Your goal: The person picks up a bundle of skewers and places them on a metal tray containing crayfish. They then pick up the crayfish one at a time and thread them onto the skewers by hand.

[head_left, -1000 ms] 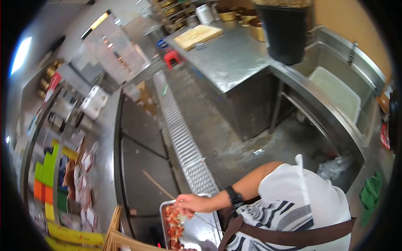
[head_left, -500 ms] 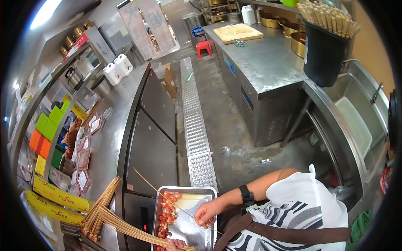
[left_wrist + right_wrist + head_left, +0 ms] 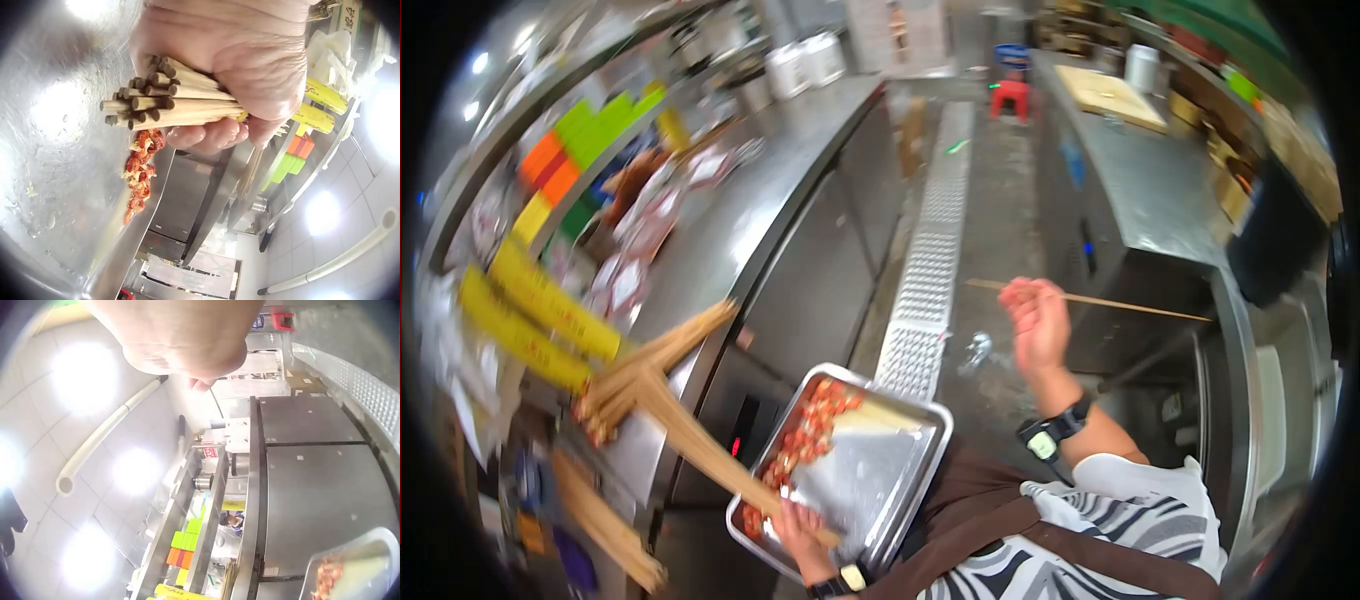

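Observation:
My left hand grips a bundle of wooden skewers over the near left corner of a metal tray. Their blunt ends stick out of the fist in the left wrist view, where the hand curls round the skewers. Orange-red food pieces lie in a row along the tray's left side. Raised past the tray's far right side, my right hand holds one thin skewer lying nearly level. In the right wrist view the right hand shows mostly its heel; its grip is hidden there.
More skewers lie on the left counter's edge, beside yellow boxes. Another bundle is lower left. A steel counter bears a cutting board at the right. A floor grate runs between the counters.
My right hand has risen from over the tray, away to the right, with the skewer in it. The head view has swung, bringing the left hand and its bundle more fully into sight.

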